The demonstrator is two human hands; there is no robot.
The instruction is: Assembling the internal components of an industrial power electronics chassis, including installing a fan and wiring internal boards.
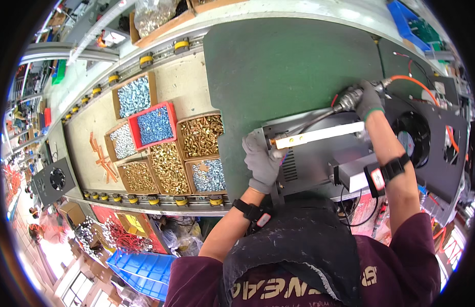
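A grey metal chassis (319, 153) lies on the green mat (278, 61), right of the cardboard boxes of screws (171, 148). The gloved left hand (262, 158) curls its fingers around the chassis's left end, touching a pale strip (319, 134) laid across its top. The gloved right hand (368, 100) closes around a powered screwdriver (350, 97) at the chassis's far edge; its tip seems hidden. A black fan panel (426, 143) sits just right of the chassis.

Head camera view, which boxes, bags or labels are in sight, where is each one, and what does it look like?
Cardboard boxes: left of the green mat, open, holding gold and silver screws.
Red tray: among those boxes, holding bluish screws.
Clear bag: top edge, in a cardboard box.
Label: on the right wrist strap, white and red.
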